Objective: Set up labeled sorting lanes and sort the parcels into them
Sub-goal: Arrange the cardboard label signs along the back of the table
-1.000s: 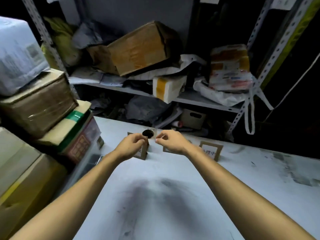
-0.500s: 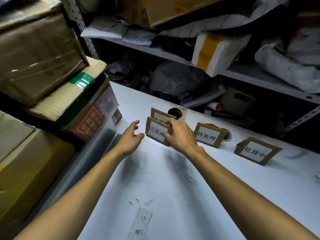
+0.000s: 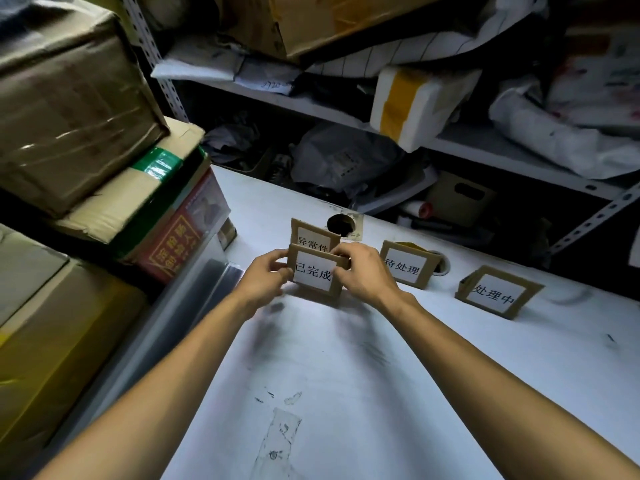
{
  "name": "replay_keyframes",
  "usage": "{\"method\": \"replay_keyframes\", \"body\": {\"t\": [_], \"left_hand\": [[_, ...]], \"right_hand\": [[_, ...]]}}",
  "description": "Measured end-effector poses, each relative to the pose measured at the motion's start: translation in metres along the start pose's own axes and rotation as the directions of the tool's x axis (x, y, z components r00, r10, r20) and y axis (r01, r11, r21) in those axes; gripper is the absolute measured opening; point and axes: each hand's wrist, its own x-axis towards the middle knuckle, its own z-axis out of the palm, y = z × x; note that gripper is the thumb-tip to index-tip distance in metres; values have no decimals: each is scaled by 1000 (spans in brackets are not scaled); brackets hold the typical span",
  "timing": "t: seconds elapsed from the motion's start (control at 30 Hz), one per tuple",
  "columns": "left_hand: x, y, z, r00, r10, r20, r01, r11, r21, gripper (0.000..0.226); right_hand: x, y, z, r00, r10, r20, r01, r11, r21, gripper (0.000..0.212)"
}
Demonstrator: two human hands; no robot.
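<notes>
The brown cardboard sign with a white 已完成 label (image 3: 314, 276) stands upright on the scuffed white table (image 3: 433, 393), pinched at its side edges by the left hand (image 3: 265, 280) and right hand (image 3: 362, 273), just before the matching 异常件 sign (image 3: 313, 235), with the 待处理 sign (image 3: 405, 266) and 处理中 sign (image 3: 497, 292) rightward.

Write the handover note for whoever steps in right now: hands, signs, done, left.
Left hand and right hand: both pinch the 已完成 sign, one at each side edge.
Signs on the white table: 异常件 sign directly behind the held one, 待处理 sign to its right, 处理中 sign furthest right.
Done: three signs standing.
Left: place 已完成 in its own lane, then sort parcels; none on the table yet.
</notes>
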Motion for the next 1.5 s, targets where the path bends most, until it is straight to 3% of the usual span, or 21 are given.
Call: {"method": "replay_keyframes", "body": {"t": [0.27,0.5,0.83,1.03,1.33,1.5], "left_hand": [[-40,37,22,986,139,90,-144,988,51,44],[-70,106,64,934,276,226,-315,936,159,35],[-96,174,200,825,417,381,-525,815,244,35],[-97,185,307,827,366,426,-527,769,362,34],[-56,158,419,843,279,460,-442,847,297,37],[-46,131,449,867,301,398,-412,882,230,42]], "right_hand": [[-58,3,-49,990,107,-96,-98,990,100,17],[-115,23,-117,961,203,-188,-174,972,158,19],[-176,124,-211,890,338,-306,-263,929,260,18],[-199,216,-241,866,405,-294,-327,903,279,19],[-209,333,-238,844,439,-308,-382,895,230,22],[-202,368,-221,842,429,-327,-391,903,178,24]]}}
